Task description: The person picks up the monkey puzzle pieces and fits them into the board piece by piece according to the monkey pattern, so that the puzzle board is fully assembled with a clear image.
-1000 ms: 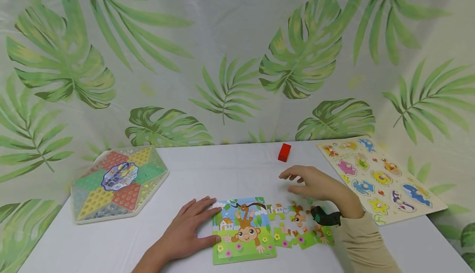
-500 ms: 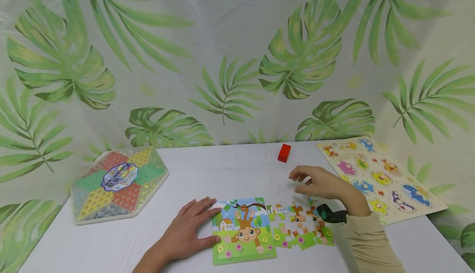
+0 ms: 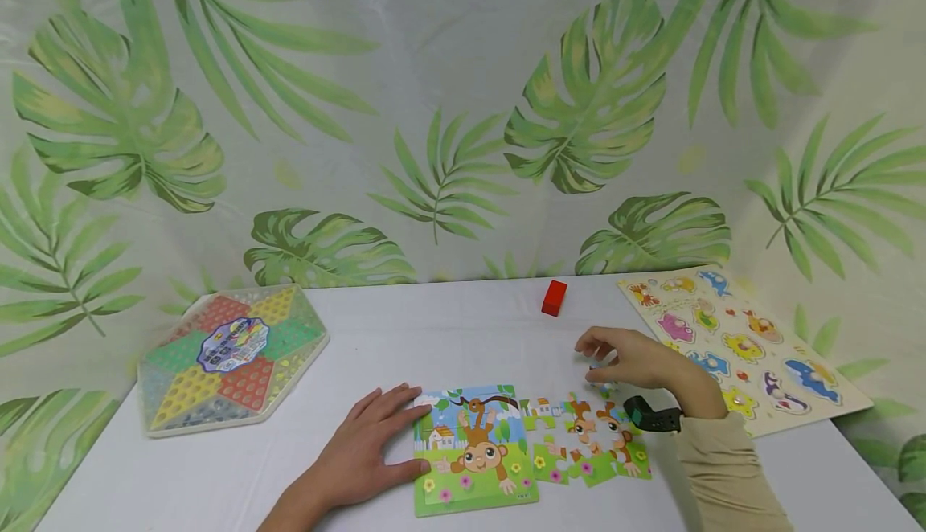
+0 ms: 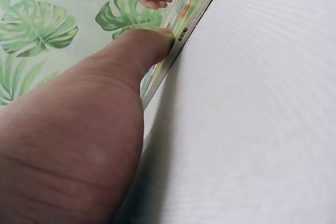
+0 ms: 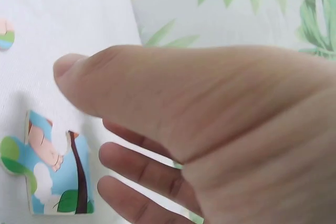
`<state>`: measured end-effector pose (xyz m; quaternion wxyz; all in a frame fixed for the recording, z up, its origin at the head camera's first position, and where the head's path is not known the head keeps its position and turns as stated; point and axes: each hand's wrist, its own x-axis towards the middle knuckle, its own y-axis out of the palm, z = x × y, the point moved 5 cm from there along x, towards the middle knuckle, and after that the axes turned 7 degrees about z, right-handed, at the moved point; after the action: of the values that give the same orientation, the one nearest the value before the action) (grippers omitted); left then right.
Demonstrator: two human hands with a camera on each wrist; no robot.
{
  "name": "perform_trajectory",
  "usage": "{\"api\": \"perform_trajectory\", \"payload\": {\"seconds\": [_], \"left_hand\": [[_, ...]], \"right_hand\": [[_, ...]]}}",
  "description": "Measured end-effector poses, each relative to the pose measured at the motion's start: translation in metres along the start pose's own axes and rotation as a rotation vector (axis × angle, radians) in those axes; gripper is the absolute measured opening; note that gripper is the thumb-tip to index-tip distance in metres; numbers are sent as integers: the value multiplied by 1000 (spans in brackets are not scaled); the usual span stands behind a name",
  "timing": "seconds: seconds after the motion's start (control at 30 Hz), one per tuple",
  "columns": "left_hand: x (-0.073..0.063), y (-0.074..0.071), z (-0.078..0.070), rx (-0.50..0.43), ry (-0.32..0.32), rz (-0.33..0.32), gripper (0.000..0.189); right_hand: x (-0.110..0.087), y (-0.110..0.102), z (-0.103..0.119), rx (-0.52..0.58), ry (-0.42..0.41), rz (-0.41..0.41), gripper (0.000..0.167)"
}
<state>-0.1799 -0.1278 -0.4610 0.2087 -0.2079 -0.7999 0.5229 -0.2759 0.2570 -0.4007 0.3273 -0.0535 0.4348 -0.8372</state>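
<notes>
My left hand (image 3: 369,448) rests at the left edge of a monkey picture puzzle board (image 3: 477,444), fingers spread. Its thumb (image 4: 149,45) presses the board's rim in the left wrist view. Right of the board lie several loose jigsaw pieces (image 3: 553,469) with parts of the monkey picture. My right hand (image 3: 633,359), with a black band at the wrist, hovers behind them with loosely bent fingers and nothing held. A blue and green jigsaw piece (image 5: 52,174) lies by its fingertips in the right wrist view; the head view shows it partly hidden under the hand.
A hexagonal Chinese checkers box (image 3: 235,355) stands at the left. At the back is a red block (image 3: 555,297). A sea-animal knob puzzle board (image 3: 745,355) lies at the right, close to the right forearm. Leaf-patterned cloth (image 3: 441,170) bounds the table behind.
My right hand has moved right and slightly toward me, and its fingers have come down near a loose jigsaw piece. The left hand and the board have stayed still.
</notes>
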Motion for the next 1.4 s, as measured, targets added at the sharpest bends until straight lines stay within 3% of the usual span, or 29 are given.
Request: {"api": "perform_trajectory", "payload": {"seconds": [0.37, 0.67, 1.23, 1.4], "left_hand": [[0, 0, 0, 0, -1, 7, 71], [1, 1, 1, 1, 4, 1, 71], [0, -1, -1, -11, 8, -5, 70], [-1, -1, -2, 20, 30, -43, 68]], "right_hand": [[-3, 4, -14, 11, 98, 19, 36], [-6, 2, -20, 10, 70, 36, 41], [-10, 2, -29, 43, 124, 60, 39], [-9, 3, -31, 24, 137, 56, 38]]}}
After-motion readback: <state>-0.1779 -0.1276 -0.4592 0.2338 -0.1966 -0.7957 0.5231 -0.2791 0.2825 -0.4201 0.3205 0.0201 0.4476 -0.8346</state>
